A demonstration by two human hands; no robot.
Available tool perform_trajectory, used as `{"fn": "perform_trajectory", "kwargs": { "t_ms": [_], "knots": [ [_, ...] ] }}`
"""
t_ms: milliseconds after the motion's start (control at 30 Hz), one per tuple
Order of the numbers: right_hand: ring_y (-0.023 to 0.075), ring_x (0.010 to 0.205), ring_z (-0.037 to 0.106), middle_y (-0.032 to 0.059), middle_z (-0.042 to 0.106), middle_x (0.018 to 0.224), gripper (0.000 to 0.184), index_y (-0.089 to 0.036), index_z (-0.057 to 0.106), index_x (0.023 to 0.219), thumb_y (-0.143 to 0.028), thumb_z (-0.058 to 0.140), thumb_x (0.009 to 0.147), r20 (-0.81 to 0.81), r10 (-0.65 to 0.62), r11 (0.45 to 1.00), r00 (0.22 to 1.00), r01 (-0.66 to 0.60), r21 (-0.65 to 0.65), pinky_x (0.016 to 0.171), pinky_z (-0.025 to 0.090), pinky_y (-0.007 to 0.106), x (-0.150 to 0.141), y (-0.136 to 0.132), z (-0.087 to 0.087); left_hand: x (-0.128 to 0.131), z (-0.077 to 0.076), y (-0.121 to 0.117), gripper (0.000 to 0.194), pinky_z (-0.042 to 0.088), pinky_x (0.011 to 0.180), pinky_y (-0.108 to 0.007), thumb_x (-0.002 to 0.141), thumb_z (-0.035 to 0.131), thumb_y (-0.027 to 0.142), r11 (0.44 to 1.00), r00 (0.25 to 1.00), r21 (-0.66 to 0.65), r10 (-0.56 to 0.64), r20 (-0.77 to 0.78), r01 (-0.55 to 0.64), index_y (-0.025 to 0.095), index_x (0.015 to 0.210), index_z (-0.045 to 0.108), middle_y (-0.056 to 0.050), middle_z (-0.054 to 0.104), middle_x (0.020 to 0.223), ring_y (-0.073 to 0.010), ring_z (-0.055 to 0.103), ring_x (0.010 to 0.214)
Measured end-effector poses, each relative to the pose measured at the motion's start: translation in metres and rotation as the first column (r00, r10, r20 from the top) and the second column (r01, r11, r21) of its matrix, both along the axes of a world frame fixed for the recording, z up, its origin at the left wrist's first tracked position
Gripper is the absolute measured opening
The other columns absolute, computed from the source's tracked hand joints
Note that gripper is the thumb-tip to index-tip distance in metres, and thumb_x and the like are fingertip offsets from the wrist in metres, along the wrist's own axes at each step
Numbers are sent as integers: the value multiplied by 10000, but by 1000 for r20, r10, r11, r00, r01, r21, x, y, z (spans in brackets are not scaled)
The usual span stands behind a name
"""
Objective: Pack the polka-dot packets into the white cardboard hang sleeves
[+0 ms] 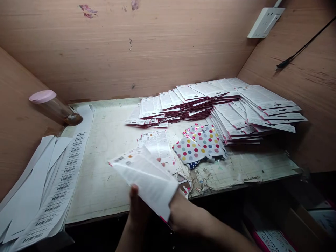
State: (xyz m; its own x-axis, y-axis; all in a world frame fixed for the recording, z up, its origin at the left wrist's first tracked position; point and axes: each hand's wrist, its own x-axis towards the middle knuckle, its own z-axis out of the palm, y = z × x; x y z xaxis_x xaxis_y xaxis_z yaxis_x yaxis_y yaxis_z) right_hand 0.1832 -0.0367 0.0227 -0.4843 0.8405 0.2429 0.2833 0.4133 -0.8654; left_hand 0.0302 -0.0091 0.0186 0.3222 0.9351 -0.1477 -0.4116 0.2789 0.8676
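Note:
A white printed packet (149, 182) with fine text and a pink edge is tilted over the front of the worktable, slightly blurred. My left hand (135, 203) grips its lower left edge, the thumb lying on the printed face. From the right, my right hand (183, 213) reaches to the packet's near end and is closed on it. Most of its fingers are behind or inside the paper; I cannot tell which. Fingertips show past the upper edge. Just behind lie another printed packet (157, 143) and polka-dot fabric pieces (198, 145) in clear wrapping.
Fanned stacks of printed packets (183, 94) cover the back and right of the worktable (102, 140). Barcode label strips (63, 178) hang over its left side, beside a pink-lidded jar (56, 106). A socket box (265, 22) and a cable (301, 45) are on the walls.

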Motion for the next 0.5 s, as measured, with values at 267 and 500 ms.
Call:
{"fn": "perform_trajectory", "kwargs": {
  "t_ms": [267, 500],
  "knots": [
    [344, 1462, 128, 134, 218, 1580, 862, -166, 314, 1481, 21, 527, 667, 697, -376, 890, 610, 28, 455, 1155, 236, 580, 149, 64, -30, -14, 24, 22, 827, 386, 1036, -617, 780, 504, 730, 955, 905, -227, 263, 335, -193, 235, 1432, 391, -162, 616, 1274, -405, 531, 1230],
    [303, 1366, 397, 171, 496, 1415, 492, -99, 522, 1349, -12, 343, 899, 633, -439, 829, 638, 15, 559, 1091, 399, 507, 139, 93, -62, 3, 19, 29, 860, 365, 1024, -661, 778, 554, 683, 941, 856, -321, 250, 453, -106, 193, 1453, 346, -198, 582, 1308, -426, 510, 1243]
  ]
}}
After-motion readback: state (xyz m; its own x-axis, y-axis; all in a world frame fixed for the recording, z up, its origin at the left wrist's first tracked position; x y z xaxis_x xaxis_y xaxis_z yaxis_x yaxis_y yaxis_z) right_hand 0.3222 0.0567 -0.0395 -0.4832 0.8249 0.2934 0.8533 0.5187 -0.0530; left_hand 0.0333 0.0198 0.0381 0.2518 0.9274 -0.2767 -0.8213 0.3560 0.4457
